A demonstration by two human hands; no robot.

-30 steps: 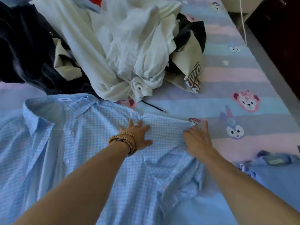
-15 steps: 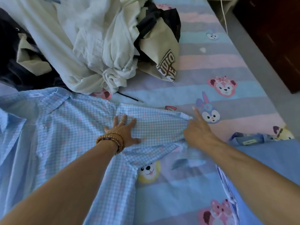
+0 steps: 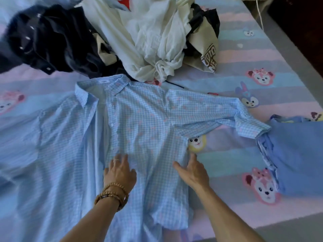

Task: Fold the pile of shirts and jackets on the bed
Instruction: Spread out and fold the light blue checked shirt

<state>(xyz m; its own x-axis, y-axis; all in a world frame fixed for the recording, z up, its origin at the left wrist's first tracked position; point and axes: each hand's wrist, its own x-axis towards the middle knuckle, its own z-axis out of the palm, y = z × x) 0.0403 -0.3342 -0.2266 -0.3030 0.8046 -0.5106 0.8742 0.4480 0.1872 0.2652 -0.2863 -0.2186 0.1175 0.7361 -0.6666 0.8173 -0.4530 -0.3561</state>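
Note:
A light blue checked shirt point(image 3: 139, 123) lies spread front-up on the bed, collar toward the far side, its right sleeve stretched out flat to the right. My left hand point(image 3: 119, 172), with bead bracelets at the wrist, rests flat on the shirt's lower front. My right hand point(image 3: 191, 172) lies with straight fingers on the shirt's right side seam, just below the armpit. Behind the shirt sits the pile: white shirts point(image 3: 150, 37), a dark jacket point(image 3: 52, 42) and a beige and black garment point(image 3: 204, 49).
A folded plain blue garment point(image 3: 297, 154) lies at the right, touching the checked sleeve's cuff. The bed sheet point(image 3: 253, 55) is striped with cartoon animals. The bed's right edge runs along a grey floor point(image 3: 297, 49); a white cord point(image 3: 259, 13) hangs at the top right.
Both hands have slid from the right sleeve down to the shirt's lower body. The sleeve now lies stretched flat to the right. The view has pulled back, showing the whole shirt.

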